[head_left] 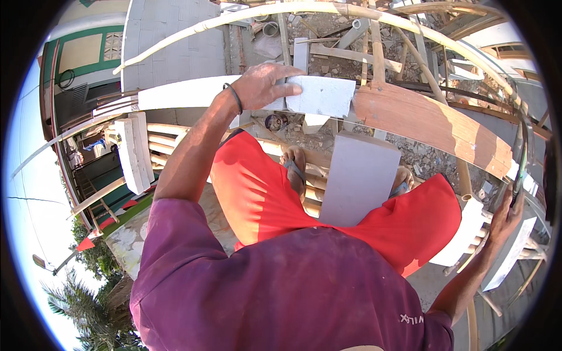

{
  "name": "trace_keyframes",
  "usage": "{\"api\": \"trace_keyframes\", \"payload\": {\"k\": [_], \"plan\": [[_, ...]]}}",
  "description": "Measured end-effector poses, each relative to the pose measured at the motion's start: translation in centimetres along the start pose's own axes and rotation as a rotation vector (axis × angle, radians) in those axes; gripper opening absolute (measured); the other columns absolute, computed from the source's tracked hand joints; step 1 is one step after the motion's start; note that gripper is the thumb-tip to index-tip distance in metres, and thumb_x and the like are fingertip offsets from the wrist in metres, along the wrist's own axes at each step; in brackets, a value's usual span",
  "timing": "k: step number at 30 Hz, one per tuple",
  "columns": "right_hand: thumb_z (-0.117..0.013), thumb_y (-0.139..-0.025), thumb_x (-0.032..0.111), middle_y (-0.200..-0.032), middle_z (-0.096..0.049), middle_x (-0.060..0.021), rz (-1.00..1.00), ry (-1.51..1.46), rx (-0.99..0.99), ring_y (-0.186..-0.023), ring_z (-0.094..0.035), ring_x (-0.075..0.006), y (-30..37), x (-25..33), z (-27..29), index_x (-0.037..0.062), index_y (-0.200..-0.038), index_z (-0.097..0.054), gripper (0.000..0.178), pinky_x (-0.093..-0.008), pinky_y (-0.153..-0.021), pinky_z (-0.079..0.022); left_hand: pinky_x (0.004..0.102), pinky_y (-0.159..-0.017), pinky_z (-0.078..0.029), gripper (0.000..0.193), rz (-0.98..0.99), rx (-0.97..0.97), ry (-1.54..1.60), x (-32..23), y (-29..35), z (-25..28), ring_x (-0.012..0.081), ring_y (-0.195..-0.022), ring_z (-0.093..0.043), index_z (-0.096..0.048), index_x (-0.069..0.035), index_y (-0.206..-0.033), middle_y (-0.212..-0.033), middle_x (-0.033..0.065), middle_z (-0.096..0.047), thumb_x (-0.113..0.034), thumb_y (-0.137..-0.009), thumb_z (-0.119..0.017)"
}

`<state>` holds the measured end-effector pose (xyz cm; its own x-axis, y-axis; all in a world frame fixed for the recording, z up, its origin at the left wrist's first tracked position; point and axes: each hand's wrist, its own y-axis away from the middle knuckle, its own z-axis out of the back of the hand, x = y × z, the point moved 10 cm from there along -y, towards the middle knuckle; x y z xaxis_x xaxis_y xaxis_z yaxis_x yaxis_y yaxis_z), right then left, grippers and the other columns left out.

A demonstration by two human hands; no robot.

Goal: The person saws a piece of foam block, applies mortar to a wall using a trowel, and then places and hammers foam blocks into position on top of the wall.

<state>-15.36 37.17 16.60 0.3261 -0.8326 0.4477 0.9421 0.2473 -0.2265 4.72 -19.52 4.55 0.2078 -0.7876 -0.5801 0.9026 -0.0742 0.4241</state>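
Fingers of the left hand (263,85) lay spread flat on a pale grey rectangular block (322,95), thumb along its near edge. That block sat on top of a white wall course, just beside a brown curved wooden plank (433,126). Another long grey block (360,178) leaned between the red-shorted knees. The right hand (507,217) was out at the side, fingers wrapped around a thin dark tool (520,169); I could not tell what kind.
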Motion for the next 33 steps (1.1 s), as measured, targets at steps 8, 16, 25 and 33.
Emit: {"api": "trace_keyframes", "payload": {"k": [8,16,25,33], "plan": [[-0.061,-0.099,0.028,-0.107,-0.07,-0.0218,0.419,-0.01,0.829,-0.097,-0.068,-0.0307,-9.9,24.9,-23.6,0.0007,-0.134,-0.059,0.045,-0.0434,-0.091,-0.051,0.0435,-0.102,-0.048,0.047,-0.004,0.048,0.068,-0.3,-0.9,-0.2,0.0321,-0.117,-0.063,-0.063,-0.006,-0.133,-0.124,0.0162,-0.068,-0.038,-0.098,-0.061],[-0.067,-0.092,0.02,-0.085,-0.07,-0.0176,0.52,0.127,1.106,-0.076,-0.067,-0.0248,-6.9,31.6,-30.4,-0.0005,-0.12,-0.069,0.034,-0.0404,-0.073,-0.053,0.0429,-0.102,-0.049,0.048,-0.036,0.056,0.102,0.2,-0.4,-0.3,0.0316,-0.115,-0.064,-0.062,-0.006,-0.133,-0.122,0.0172,-0.069,-0.038,-0.097,-0.06],[-0.067,-0.094,0.026,-0.1,-0.07,-0.021,0.487,0.127,1.077,-0.098,-0.067,-0.0326,-7.0,31.2,-28.7,0.0041,-0.123,-0.068,0.036,-0.0441,-0.087,-0.052,0.0435,-0.1,-0.05,0.049,-0.061,0.044,0.051,-0.1,-0.6,-0.2,0.0335,-0.114,-0.065,-0.062,-0.004,-0.132,-0.121,0.0188,-0.069,-0.038,-0.097,-0.061],[-0.069,-0.089,0.015,-0.125,-0.067,-0.0175,0.745,-0.323,0.478,-0.093,-0.069,-0.0362,-2.3,32.0,-13.2,0.0078,-0.135,-0.061,0.047,-0.0425,-0.08,-0.055,0.0469,-0.101,-0.049,0.048,-0.066,0.022,0.09,1.0,-0.2,-0.4,0.0368,-0.114,-0.064,-0.063,-0.007,-0.132,-0.12,0.0198,-0.069,-0.04,-0.097,-0.062]]}}
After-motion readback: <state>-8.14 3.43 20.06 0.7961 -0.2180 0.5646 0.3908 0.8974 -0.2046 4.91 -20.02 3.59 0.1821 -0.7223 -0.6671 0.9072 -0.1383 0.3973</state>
